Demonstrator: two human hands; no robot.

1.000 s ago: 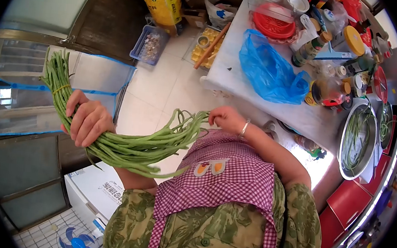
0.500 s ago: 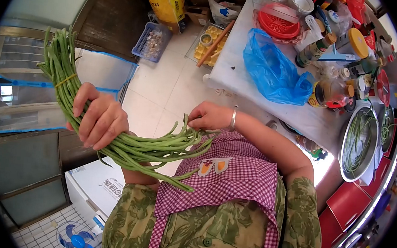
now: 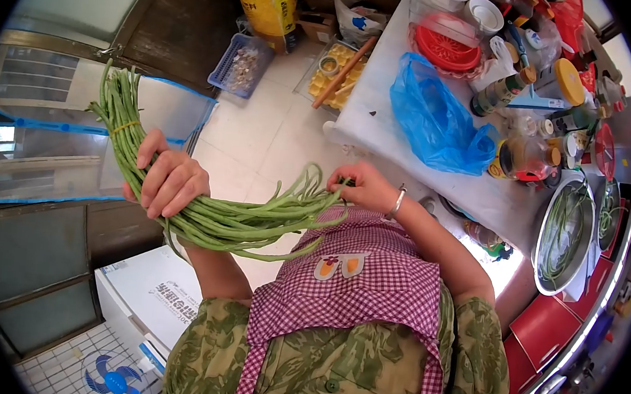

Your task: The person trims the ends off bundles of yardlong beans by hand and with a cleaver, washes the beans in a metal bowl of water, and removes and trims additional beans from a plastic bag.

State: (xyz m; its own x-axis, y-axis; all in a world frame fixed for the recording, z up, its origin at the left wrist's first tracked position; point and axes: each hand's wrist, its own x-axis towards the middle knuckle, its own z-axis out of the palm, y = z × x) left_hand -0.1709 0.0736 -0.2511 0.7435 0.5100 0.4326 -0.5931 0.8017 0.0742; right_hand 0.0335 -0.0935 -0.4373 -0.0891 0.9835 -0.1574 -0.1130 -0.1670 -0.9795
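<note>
A bunch of long green beans (image 3: pixel 254 224), tied with a thin band near its upper left end, hangs in a curve in front of my body. My left hand (image 3: pixel 172 182) is wrapped round the bunch below the band. At the loose, curling ends on the right, my right hand (image 3: pixel 361 187), with a bracelet at the wrist, is closed in a pinch. Thin dark green bean ends show between its fingertips. Below lies the checked apron (image 3: pixel 352 296) on my body.
On the table (image 3: pixel 369 127) at the right lie a blue plastic bag (image 3: pixel 440 122), jars, bottles and a red basket (image 3: pixel 446 48). Metal bowls (image 3: pixel 566 235) with beans stand farther right. A blue crate (image 3: pixel 242 65) is on the floor. A white box (image 3: pixel 149 291) stands lower left.
My left hand and the banded end of the bunch have shifted right and down. My right hand went left, then back right, with bean ends in its fingertips.
</note>
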